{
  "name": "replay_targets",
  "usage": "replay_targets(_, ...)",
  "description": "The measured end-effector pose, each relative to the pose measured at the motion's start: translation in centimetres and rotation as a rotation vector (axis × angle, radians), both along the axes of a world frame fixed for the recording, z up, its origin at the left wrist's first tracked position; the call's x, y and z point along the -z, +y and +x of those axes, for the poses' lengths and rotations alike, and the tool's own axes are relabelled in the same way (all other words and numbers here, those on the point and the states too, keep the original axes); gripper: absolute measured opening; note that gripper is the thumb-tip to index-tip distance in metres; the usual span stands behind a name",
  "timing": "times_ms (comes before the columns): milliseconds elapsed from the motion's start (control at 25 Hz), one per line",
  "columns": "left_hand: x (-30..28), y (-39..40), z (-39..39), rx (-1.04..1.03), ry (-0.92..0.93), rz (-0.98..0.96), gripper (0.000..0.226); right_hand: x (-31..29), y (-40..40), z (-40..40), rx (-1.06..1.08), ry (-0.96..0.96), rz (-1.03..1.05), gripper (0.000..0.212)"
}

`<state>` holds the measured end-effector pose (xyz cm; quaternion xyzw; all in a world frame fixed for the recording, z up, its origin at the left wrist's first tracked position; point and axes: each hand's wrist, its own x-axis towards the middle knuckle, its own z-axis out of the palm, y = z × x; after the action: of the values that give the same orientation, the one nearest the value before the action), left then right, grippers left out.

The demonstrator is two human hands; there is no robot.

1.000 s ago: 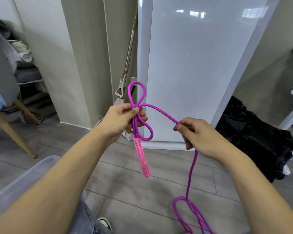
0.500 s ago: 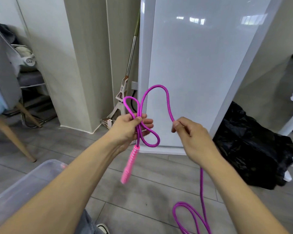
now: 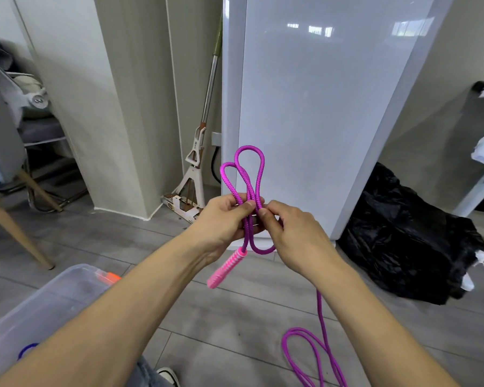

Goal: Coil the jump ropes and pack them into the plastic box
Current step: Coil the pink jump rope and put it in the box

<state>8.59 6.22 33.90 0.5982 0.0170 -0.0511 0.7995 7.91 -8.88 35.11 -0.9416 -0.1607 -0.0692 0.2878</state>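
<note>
Left hand [image 3: 227, 219] pinches two loops of the braided purple jump rope [image 3: 249, 174]; right hand [image 3: 294, 233] grips another strand. Most rope lies uncoiled on the floor, and the clear plastic box [image 3: 53, 297] waits.

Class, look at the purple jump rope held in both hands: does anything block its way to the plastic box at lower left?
Nothing visible does. The purple jump rope is pinched by the left hand and right hand; open floor separates it from the plastic box.

R hand [image 3: 294, 233] now at L hand [image 3: 224, 222], second loop [image 3: 256, 166]
</note>
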Motion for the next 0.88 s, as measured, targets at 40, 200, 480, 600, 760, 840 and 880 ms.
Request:
replay_targets(40,0.0,0.0,0.0,-0.01,-0.003,0.007,0.023,0.0,-0.1,0.0,-0.005,0.01,-0.007,0.03)
replay_targets(200,0.3,-0.2,0.1,-0.065,-0.038,0.062,0.022,0.2,0.0,-0.3,-0.038,0.01,-0.072,0.029)
replay_targets(480,1.0,-0.9,0.0,-0.011,-0.102,0.241,0.022,1.2,0.3,-0.6,-0.021,-0.08,-0.244,0.029)
replay_targets(600,0.3,-0.6,0.1,-0.036,-0.094,0.217,0.022,1.2,0.6,-0.5,-0.074,-0.078,-0.155,0.029)
replay_targets(760,-1.5,2.6,1.2,-0.285,-0.006,-0.142,0.02,1.5,-0.7,0.2,-0.213,0.136,-0.051,0.032)
replay_targets(840,-2.0,5.6,2.1,-0.456,0.013,-0.194,0.02,2.0,-2.1,0.3,-0.275,0.36,-0.094,0.035)
replay_targets(880,-2.1,7.0,2.5,-0.516,0.01,-0.211,0.022,2.1,-2.9,0.4,-0.297,0.464,-0.118,0.035)
